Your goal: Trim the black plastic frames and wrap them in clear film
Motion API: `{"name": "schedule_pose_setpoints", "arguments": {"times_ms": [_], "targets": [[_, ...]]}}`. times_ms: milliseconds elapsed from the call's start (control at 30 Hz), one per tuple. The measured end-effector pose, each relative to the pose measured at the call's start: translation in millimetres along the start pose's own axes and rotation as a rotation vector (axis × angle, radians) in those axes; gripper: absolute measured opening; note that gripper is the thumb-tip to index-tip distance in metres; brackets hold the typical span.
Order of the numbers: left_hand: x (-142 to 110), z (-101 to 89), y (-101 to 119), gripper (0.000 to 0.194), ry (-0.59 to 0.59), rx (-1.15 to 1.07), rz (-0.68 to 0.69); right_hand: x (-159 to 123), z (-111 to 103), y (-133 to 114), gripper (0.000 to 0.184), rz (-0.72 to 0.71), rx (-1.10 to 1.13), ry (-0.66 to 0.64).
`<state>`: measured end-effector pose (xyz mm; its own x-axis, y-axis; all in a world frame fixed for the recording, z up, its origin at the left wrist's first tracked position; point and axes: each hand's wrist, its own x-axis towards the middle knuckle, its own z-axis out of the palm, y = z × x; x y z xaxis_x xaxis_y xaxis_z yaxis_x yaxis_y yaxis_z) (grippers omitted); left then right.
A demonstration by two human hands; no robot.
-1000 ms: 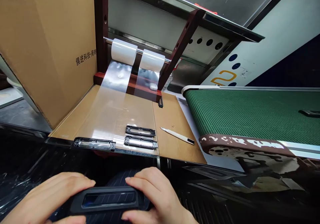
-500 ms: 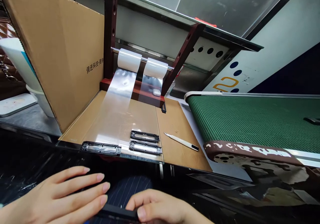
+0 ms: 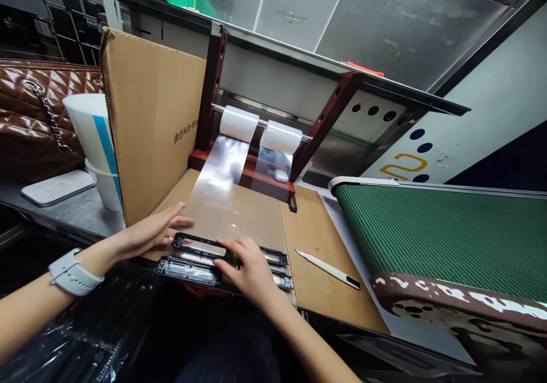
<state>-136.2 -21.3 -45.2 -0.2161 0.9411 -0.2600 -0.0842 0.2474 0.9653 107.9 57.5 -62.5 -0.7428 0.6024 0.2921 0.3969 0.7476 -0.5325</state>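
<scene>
Both hands are on a black plastic frame [image 3: 200, 245] that lies on the clear film [image 3: 216, 192] spread over the wooden board. My left hand [image 3: 156, 229] has its fingers stretched out flat, touching the frame's left end. My right hand [image 3: 247, 264] curls over the frame's right end and presses on it. A second black frame [image 3: 187, 270] lies just in front at the board's edge. Two more frames [image 3: 276, 256] stick out from behind my right hand. A grey watch [image 3: 70, 272] sits on my left wrist.
Two white film rolls [image 3: 239, 123] hang on a rod in a dark red stand. A craft knife [image 3: 329, 269] lies right of the frames. A green conveyor belt [image 3: 427, 229] runs on the right. A cardboard box [image 3: 149, 115], a white and blue cup [image 3: 96, 138] and a brown quilted bag [image 3: 25, 115] stand at the left.
Both hands rose from my lap to the board, bringing the black frame with them and setting it on the film. The view swung up and to the left.
</scene>
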Motion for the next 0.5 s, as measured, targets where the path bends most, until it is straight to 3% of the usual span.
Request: {"name": "schedule_pose_setpoints", "arguments": {"times_ms": [167,500], "targets": [[-1.2,-0.6,1.0,0.087,-0.110,-0.082,-0.168,6.8,3.7,-0.1,0.040,-0.009,-0.055,-0.056],[1.5,-5.3,-3.1,0.085,-0.129,-0.074,-0.152,10.7,6.3,-1.5,0.039,0.007,-0.114,-0.102]]}}
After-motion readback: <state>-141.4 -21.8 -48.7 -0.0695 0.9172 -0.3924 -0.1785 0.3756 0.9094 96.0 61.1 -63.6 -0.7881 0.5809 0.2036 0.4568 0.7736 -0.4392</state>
